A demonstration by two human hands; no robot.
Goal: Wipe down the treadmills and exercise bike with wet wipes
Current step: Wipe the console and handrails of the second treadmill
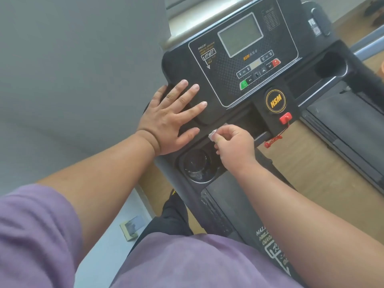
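Purple shirt (187, 260) below; left hand (172, 119) flat on console (228, 65), right hand's (234, 146) fingers pinching wipe (213, 135).

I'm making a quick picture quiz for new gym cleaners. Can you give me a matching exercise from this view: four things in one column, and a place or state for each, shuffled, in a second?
Things:
1. left hand
2. right hand
3. red safety key
4. cup holder

Places or states:
A. plugged in just below the round HSM badge
B. pinching a small wad of wet wipe
C. round recess under the right hand's wrist side, near the console's lower edge
D. flat, fingers spread, on the console's left part

Pairs: 1-D, 2-B, 3-A, 4-C
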